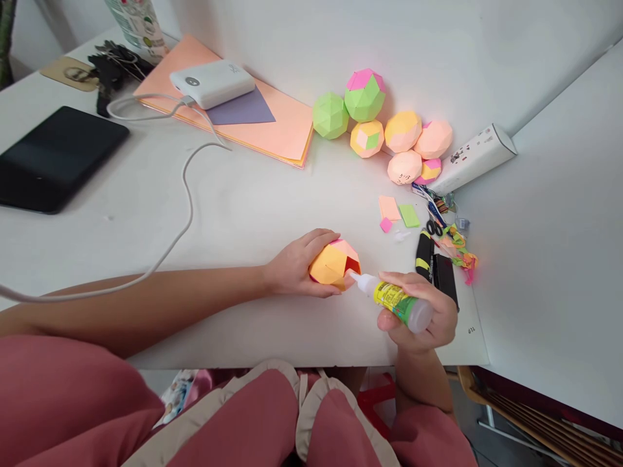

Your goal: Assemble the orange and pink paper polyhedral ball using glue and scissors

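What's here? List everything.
Gapped faceted paper ball: 1, orange-pink, centre
Nozzled plastic bottle: 1, translucent white, at gap
Faceted paper balls: 7, multicoloured, back
Paper sheets: uncounted, peach, purple, back left
Power bank: 1, white, on sheets
Thin cable: 1, white, left
Flat tablet: 1, black, left
Large bottle: 1, translucent, back left
Paper pieces: several, peach, green, pink, right
Scissors: 1, black, right
Elongated object: 1, white, right
Paper scraps: uncounted, multicoloured, right
Desk: 1, white, beneath
Left hand: 1, bare, around ball
Right hand: 1, bare, around bottle
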A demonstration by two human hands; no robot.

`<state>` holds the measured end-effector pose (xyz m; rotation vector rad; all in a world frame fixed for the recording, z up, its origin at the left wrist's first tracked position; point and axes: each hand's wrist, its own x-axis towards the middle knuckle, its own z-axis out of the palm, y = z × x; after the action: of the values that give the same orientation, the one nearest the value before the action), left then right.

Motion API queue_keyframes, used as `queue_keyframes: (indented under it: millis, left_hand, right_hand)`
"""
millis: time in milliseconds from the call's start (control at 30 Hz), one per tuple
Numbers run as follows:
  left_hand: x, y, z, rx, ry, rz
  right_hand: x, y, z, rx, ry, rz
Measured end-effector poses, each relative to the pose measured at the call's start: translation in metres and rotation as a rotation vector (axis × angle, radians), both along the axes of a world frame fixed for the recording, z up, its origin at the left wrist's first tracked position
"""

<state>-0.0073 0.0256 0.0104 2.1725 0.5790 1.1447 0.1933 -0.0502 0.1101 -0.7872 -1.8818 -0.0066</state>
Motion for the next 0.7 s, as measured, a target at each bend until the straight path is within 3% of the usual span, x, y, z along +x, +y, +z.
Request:
queue_keyframes:
  millis: [700]
  left_hand:
    - [-0.0003,0.0004,-0.0008,-0.001,0.007,0.003]
  right_hand:
    - [0.0005,0.0014,-0.0007,0.044,-0.016,-0.005]
